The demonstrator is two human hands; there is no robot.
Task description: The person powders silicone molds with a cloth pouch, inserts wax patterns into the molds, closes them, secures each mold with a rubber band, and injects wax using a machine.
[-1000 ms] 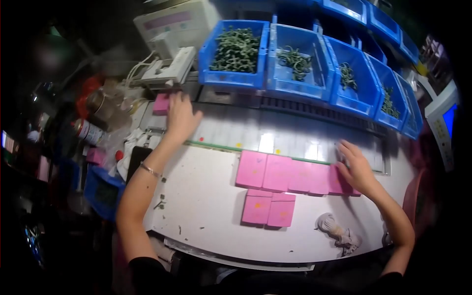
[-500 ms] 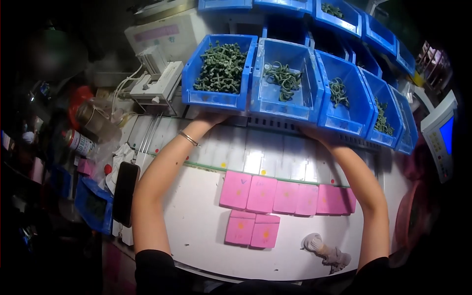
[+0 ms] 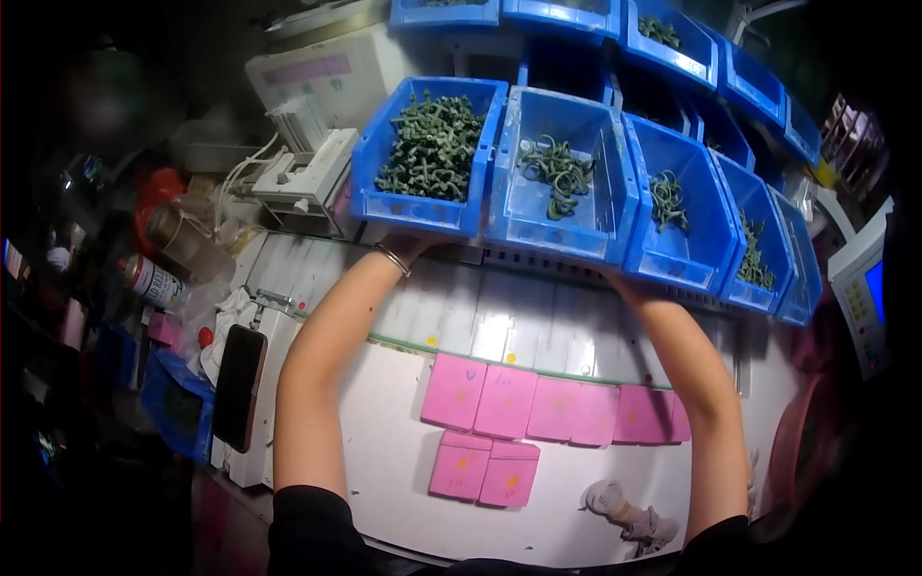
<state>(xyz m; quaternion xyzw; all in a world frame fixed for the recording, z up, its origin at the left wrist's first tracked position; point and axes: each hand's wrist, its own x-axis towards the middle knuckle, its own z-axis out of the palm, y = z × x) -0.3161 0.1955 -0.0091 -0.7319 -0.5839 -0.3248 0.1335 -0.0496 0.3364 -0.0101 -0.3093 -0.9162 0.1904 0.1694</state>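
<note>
My left hand (image 3: 408, 248) reaches under the front edge of a blue bin (image 3: 423, 213) heaped with small, knobbly green pieces (image 3: 432, 144). Its fingers are hidden below the bin; a bangle (image 3: 392, 259) circles the wrist. Under the row's middle, my right hand (image 3: 617, 278) is mostly covered by the bins, its fingers out of sight. Above it are a pale blue bin (image 3: 562, 230) with curled green pieces (image 3: 559, 175) and another blue bin (image 3: 672, 259) with a smaller tangle (image 3: 667, 200). A slotted strip (image 3: 538, 261) runs beneath the bins.
Pink rectangular blocks (image 3: 504, 398) lie in two rows on the white table (image 3: 384, 413). A bundled grey cloth item (image 3: 629, 514) lies at front right. A phone (image 3: 240, 389) rests at left; a device with a blue screen (image 3: 869, 288) stands at right. More bins (image 3: 672, 58) sit behind.
The view has shifted, so bins and pink blocks appear slightly lower. Both hands stay under the bin row, and the left forearm sits a little further right in view.
</note>
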